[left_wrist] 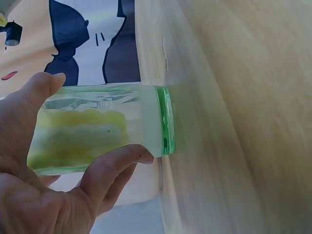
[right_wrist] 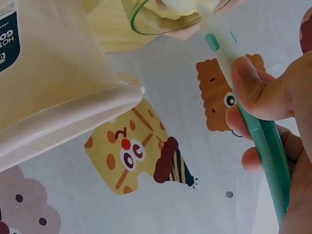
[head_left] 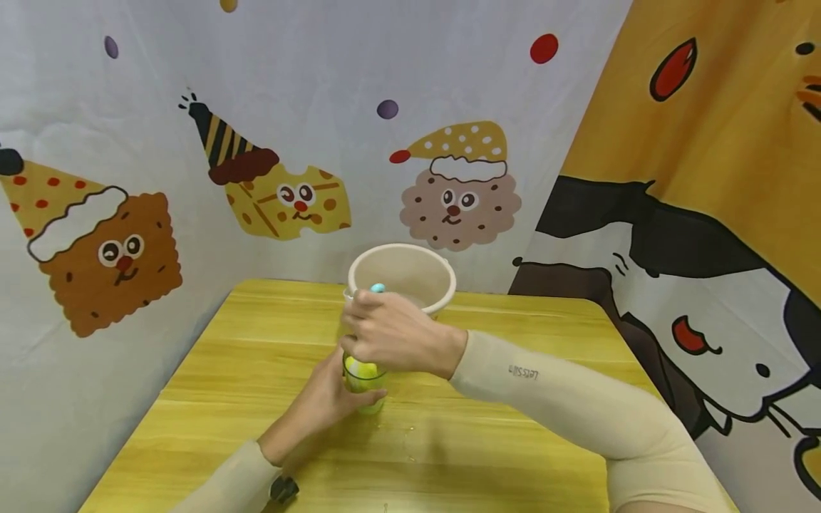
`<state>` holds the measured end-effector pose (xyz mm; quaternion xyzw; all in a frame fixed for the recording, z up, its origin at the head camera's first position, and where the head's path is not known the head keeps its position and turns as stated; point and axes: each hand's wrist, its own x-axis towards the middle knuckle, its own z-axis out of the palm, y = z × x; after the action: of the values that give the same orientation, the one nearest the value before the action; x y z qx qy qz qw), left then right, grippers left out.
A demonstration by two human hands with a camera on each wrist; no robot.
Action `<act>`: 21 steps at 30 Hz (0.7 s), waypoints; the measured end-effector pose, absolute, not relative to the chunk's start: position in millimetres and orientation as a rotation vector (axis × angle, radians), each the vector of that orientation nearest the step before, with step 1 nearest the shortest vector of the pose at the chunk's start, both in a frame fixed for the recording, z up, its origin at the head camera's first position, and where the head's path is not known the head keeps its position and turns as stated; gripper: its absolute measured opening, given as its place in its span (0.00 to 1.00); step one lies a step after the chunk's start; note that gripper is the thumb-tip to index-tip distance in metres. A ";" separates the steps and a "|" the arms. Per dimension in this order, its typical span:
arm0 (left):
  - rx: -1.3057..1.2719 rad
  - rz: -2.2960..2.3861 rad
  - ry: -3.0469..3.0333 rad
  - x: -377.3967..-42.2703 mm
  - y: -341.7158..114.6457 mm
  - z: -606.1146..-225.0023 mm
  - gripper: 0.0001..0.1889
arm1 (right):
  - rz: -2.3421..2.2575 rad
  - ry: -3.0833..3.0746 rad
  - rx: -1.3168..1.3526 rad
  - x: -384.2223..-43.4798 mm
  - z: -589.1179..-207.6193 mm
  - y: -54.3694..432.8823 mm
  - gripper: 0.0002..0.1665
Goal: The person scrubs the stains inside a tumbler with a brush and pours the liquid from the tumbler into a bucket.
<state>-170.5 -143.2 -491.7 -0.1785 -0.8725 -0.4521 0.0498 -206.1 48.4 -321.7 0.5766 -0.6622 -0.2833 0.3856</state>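
In the head view my left hand (head_left: 321, 392) grips a clear green-tinted glass (head_left: 370, 406) near the middle of the table. Thumb and fingers curl round its side in the left wrist view, where the glass's thick base (left_wrist: 165, 119) stands at the tabletop. A yellow-and-white sponge head (left_wrist: 80, 139) of a cup brush fills much of the glass. Above the rim, my right hand (head_left: 398, 331) holds the brush by its teal handle (right_wrist: 267, 146). The right wrist view shows the handle's white neck (right_wrist: 222, 48) running down into the glass mouth.
Just behind the hands stands a cream plastic basin (head_left: 445, 285) near the table's far edge. Small water drops (head_left: 410, 429) lie on the wood-patterned table (head_left: 500, 456). A printed cartoon curtain (head_left: 308, 85) hangs behind and beside the table.
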 end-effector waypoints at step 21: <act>-0.541 -1.307 -2.634 -170.6 -143.0 -490.8 0.49 | -0.684 -1.922 1.427 -224.8 -312.9 59.7 0.07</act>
<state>-170.6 -143.0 -490.8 -0.1804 -0.8784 -0.4360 0.0759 -224.8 59.7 -312.9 0.5429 -0.7314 -0.2603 0.3202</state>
